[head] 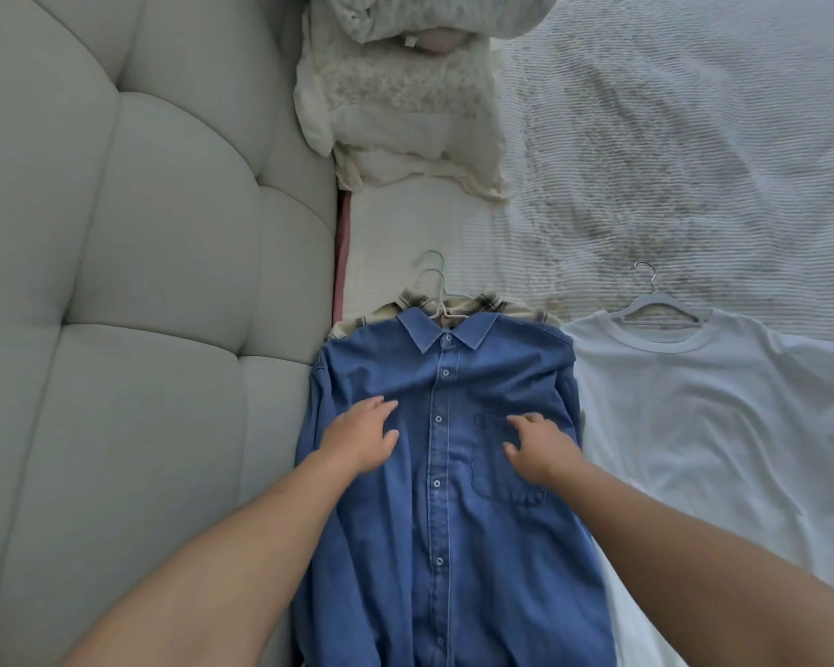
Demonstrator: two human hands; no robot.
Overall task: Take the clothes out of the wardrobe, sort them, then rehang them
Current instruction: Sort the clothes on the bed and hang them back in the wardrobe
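No grip is taken: the left hand (357, 438) and right hand (538, 447) are laid flat, fingers relaxed, on the blue shirt (446, 498), spread on the bed (670, 161) over a plaid shirt (489, 303), beside a white T-shirt (694, 416) on its hanger (656, 305).

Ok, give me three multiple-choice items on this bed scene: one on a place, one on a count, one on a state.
1. Where does the white T-shirt lie?
A. right of the blue shirt
B. on the headboard
C. under the blue shirt

2. How many hanger hooks show?
A. one
B. three
C. five

3. How are the hands on the blue shirt?
A. fists
B. flat, fingers relaxed
C. gripping a hanger

Answers:
1 A: it lies flat on the bed beside the blue shirt.
2 B: two hooks above the blue collar, one above the T-shirt.
3 B: the left hand and right hand rest on the cloth.
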